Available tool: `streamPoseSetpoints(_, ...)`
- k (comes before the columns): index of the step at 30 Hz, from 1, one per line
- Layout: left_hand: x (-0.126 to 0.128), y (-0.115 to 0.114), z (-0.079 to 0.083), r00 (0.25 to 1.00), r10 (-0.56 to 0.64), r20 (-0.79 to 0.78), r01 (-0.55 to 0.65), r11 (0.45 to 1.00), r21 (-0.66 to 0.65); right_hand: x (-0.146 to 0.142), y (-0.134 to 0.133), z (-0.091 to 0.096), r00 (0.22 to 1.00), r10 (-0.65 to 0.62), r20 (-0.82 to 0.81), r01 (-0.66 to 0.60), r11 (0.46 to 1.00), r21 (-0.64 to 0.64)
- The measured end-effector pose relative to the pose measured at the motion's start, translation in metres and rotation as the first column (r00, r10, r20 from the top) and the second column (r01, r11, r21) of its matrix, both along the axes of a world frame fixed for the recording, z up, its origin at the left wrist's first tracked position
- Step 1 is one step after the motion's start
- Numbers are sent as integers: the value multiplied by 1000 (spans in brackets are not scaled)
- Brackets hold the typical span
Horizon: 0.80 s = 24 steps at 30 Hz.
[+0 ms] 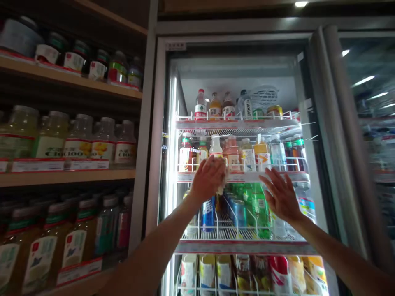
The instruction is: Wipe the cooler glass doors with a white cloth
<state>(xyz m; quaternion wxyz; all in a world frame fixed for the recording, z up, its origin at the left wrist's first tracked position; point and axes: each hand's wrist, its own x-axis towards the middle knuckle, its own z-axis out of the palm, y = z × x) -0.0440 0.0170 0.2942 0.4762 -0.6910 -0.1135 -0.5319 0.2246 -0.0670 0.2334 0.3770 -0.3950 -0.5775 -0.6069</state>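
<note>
My left hand [209, 176] reaches forward to the front of the second shelf [247, 177] in the lit drinks fridge. Its fingers are closed around a crumpled, pale cloth [224, 181], blurred and partly hidden by the hand. To the right, my right hand [281, 195] is raised with fingers spread and holds nothing. It is in front of the same shelf edge, near a green bottle [259, 207]. Behind my left hand a white-capped bottle [216, 144] stands in the second-shelf row. Below that hand is a blue can [208, 214].
Wire guards run along the fridge shelves, with bottles and cans behind them. A fridge door with a thick metal edge [342, 135] stands at the right. On the left, wooden shelves [77, 177] carry rows of jars and bottles [78, 137].
</note>
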Motion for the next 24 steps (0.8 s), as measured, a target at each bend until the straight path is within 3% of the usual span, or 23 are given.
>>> streamPoseSetpoints(3, -26, 9, 49, 957, -20, 290, 44, 996, -76, 0, 1, 1, 1000, -15, 25, 14, 1000, 14)
streamPoseSetpoints(5, -28, 10, 64, 927, -27, 374, 61, 995, -79, 0, 1, 1, 999, -20, 33, 19, 999, 27)
streamPoseSetpoints(7, -12, 5, 56, 945, -38, 324, 58, 997, -51, 0, 1, 1, 999, -24, 34, 24, 999, 27)
streamPoseSetpoints(10, 22, -4, 25, 988, -41, 148, 42, 999, 0, 1, 0, 1, 999, -18, 30, 18, 1000, 13)
streamPoseSetpoints(12, 33, -6, 13, 997, -26, 79, 23, 999, 28, 1, 0, 0, 1000, -8, 28, 8, 1000, 10)
streamPoseSetpoints(14, 24, -2, 20, 996, -13, 86, 10, 999, 35, 2, 1, 1, 1000, -1, 30, 0, 1000, 11)
streamPoseSetpoints(18, -17, 10, 70, 934, -26, 355, 44, 998, -43, 2, 0, 1, 999, -12, 32, 12, 1000, 14)
streamPoseSetpoints(20, -21, 11, 85, 884, -21, 467, 62, 996, -71, 1, 0, 1, 999, -22, 31, 21, 1000, 18)
streamPoseSetpoints(22, -4, 6, 80, 896, -13, 444, 47, 997, -65, 1, 1, 0, 1000, -24, 18, 24, 999, 28)
streamPoseSetpoints(24, 27, -4, 60, 960, -13, 281, 18, 1000, -18, 3, 2, -2, 999, -26, -28, 27, 998, 50)
